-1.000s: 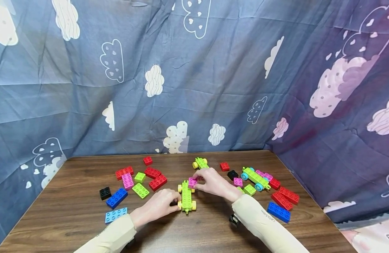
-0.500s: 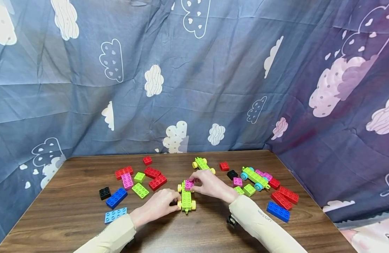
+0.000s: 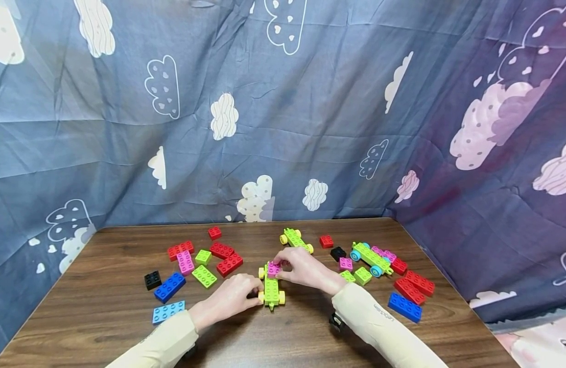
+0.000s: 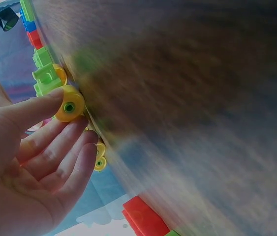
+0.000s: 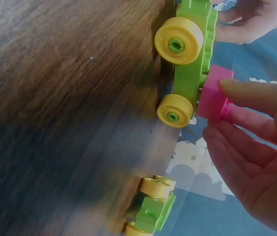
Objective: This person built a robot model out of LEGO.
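In front of me on the wooden table stands a lime-green toy car base [image 3: 271, 292] with yellow wheels, its length pointing away from me. My left hand [image 3: 231, 295] pinches its near left wheel [image 4: 71, 104] between thumb and fingers. My right hand [image 3: 306, 268] holds a square pink building brick [image 3: 273, 269] by its sides at the base's far end. From the right wrist, the pink brick [image 5: 214, 93] sits against the base's studs, slightly tilted, with a narrow gap showing along part of its underside.
Behind my right hand is another green car base [image 3: 294, 237] with yellow wheels; a blue-wheeled car base [image 3: 371, 259] stands at right. Loose bricks lie on both sides, including a light blue brick [image 3: 168, 312] and a dark blue brick [image 3: 404, 306]. A cloud-patterned curtain [image 3: 283, 128] hangs behind.
My right hand has brought the pink brick leftward, from the base's right side to over its far end, and turned it straighter. The left hand has stayed on the wheel.
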`<state>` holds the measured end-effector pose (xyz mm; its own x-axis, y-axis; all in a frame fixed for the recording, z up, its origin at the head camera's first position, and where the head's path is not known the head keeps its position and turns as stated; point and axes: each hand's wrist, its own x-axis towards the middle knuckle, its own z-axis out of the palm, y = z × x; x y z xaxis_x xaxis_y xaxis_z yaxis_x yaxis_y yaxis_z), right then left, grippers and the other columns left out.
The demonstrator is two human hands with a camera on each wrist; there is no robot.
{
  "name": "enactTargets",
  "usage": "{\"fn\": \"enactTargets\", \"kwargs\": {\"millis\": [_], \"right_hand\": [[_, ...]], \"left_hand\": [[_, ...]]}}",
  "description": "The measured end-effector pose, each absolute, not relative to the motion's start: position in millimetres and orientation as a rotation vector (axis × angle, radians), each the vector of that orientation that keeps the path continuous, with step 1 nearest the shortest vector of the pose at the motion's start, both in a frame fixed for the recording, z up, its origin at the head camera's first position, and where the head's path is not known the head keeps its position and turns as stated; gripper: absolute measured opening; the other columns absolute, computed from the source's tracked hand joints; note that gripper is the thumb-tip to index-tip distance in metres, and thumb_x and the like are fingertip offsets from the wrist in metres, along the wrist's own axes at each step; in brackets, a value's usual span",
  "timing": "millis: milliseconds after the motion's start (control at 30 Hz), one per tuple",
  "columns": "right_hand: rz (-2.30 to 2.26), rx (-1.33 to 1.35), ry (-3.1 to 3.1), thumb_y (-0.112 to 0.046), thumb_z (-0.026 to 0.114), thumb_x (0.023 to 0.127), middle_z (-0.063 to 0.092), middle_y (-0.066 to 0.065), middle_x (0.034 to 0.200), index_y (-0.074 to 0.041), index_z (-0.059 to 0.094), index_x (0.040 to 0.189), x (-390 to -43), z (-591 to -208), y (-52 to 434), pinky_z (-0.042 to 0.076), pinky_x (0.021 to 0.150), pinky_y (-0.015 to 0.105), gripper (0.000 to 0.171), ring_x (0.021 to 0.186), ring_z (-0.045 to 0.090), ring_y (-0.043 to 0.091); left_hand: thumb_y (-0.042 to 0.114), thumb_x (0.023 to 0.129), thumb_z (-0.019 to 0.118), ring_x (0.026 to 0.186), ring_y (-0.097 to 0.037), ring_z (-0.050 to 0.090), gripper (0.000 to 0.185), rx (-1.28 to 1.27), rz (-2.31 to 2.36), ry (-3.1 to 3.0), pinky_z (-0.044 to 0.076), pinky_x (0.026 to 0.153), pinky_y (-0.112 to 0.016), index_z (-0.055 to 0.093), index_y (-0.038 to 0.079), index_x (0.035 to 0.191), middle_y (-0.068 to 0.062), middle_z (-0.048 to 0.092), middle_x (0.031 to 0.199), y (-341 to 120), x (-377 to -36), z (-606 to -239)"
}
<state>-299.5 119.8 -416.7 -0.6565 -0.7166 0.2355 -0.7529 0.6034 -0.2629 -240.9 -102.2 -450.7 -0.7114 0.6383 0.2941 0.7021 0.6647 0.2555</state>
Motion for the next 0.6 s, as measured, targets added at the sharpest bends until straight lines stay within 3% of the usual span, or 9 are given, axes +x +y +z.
{"fn": "enactTargets", "kwargs": {"millis": [600], "right_hand": [[0.522, 1.322, -2.702, -0.019, 0.076, 0.087, 0.072, 0.003, 0.095, -0.008, 0.072, 0.103, -300.4, -418.6, 114.8, 0.049, 0.07, 0.02, 0.019, 0.081, 0.064, 0.018]], "left_hand": [[0.02, 0.081, 0.08, 0.073, -0.005, 0.059, 0.014, -1.097, -0.524, -2.691, 0.048, 0.064, -0.021, 0.07, 0.012, 0.088, 0.002, 0.068, 0.079, -102.7, -240.9, -450.4]]}}
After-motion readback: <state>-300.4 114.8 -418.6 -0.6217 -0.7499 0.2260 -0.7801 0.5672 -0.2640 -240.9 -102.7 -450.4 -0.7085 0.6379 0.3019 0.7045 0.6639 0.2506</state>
